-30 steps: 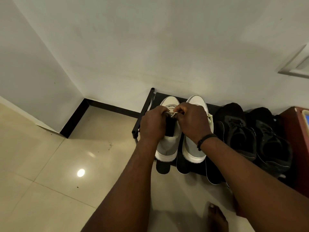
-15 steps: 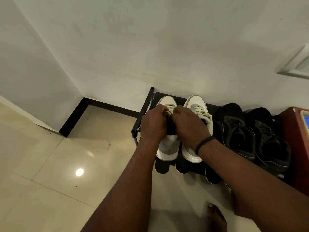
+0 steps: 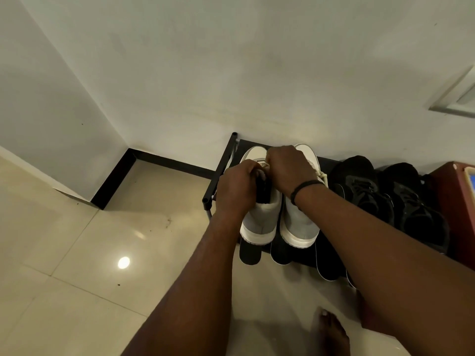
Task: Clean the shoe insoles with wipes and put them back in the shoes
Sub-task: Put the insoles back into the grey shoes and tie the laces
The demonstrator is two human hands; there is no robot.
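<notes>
Working at the left grey shoe (image 3: 259, 222) on the rack (image 3: 221, 173) | your left hand (image 3: 236, 188) grips its collar, right hand (image 3: 289, 168) pinches the laces | four dark insoles (image 3: 250, 254) lie below, not yet refitted | wipes unseen.

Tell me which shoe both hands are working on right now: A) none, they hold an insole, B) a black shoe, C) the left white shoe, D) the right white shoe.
C: the left hand and right hand meet over the left white shoe, at its opening.
</notes>
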